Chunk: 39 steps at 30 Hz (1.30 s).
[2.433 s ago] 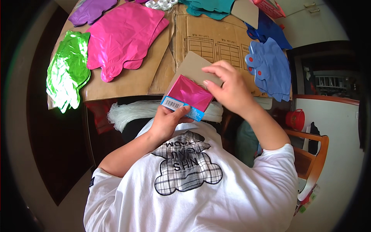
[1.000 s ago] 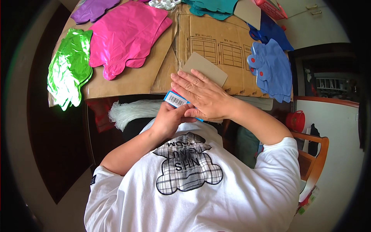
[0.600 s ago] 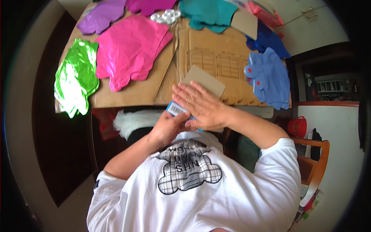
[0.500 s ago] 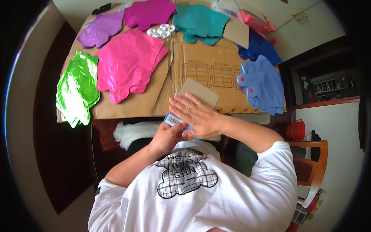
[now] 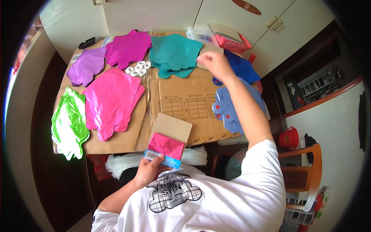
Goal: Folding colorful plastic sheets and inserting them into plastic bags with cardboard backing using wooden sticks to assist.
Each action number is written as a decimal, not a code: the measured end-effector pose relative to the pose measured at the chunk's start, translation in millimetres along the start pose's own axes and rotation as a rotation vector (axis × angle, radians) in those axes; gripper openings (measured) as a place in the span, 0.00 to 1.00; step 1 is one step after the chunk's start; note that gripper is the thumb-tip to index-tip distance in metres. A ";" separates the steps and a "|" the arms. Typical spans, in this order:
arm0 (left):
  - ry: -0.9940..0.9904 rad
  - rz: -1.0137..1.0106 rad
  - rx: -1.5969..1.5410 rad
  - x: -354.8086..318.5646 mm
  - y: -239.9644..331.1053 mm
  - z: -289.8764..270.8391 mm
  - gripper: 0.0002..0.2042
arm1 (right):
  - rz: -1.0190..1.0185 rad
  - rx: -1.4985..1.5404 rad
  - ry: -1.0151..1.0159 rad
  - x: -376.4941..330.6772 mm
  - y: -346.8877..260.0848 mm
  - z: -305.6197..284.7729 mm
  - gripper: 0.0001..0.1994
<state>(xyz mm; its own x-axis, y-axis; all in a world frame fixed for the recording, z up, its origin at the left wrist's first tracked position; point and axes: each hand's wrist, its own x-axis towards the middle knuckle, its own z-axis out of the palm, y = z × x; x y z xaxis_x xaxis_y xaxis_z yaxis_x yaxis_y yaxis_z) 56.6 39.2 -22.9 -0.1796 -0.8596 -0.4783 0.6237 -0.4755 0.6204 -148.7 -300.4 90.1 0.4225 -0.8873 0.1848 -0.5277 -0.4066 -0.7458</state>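
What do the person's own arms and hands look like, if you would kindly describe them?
The left hand and right hand are ungloved, and both forearms are bare, with no watch or bracelet visible. Loose, white short sleeves cover the upper arms, part of a white shirt with a dark-outlined plaid patch.
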 end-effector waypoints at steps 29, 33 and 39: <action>0.156 0.015 0.346 7.2 9.9 -2.8 0.10 | 0.193 0.119 0.493 234.6 168.8 -31.6 0.07; 0.145 0.047 0.328 7.1 6.1 -3.7 0.10 | -0.054 0.260 0.569 193.6 96.4 -66.1 0.08; 0.083 0.002 0.199 -1.5 1.6 -0.4 0.12 | -0.148 0.884 0.052 103.1 24.1 -94.1 0.07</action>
<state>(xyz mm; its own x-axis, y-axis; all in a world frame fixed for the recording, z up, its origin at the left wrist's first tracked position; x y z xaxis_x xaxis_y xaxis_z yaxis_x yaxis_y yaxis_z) 58.1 39.8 -21.5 -0.1106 -0.8461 -0.5215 0.4601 -0.5087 0.7277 -187.2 -422.1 151.4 0.3956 -0.8567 0.3311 0.2989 -0.2208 -0.9284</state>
